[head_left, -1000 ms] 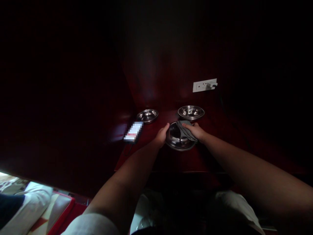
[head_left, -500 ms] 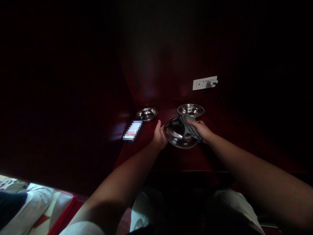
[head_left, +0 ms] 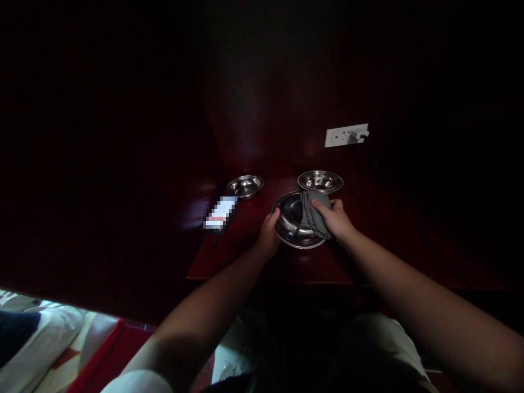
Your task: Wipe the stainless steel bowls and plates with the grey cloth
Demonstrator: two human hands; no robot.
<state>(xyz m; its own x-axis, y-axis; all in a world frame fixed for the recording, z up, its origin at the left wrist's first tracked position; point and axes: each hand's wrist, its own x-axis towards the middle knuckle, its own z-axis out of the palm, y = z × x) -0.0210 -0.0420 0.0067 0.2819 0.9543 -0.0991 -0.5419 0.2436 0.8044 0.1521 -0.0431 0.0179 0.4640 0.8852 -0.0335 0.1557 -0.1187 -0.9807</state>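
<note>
A round steel plate point(head_left: 291, 221) is tilted up above a dark red wooden tabletop point(head_left: 319, 265). My left hand point(head_left: 269, 233) grips its left rim, fingers curled over the edge. My right hand point(head_left: 333, 218) presses a grey cloth point(head_left: 312, 218) against the plate's right side, fingers closed on the cloth. Two smaller steel bowls stand behind on the table: one point(head_left: 245, 186) at the back left, one point(head_left: 320, 181) at the back right, just beyond my right hand.
A phone point(head_left: 220, 214) with a lit screen lies left of the plate, near the table's left edge. A white wall socket with a plug point(head_left: 346, 135) is on the dark wooden wall behind. Bedding with a red edge point(head_left: 61, 338) shows at the lower left.
The cloth and my right hand have moved over the plate's right side. My left hand shifted its grip on the left rim, thumb over the edge. The view drifted slightly.
</note>
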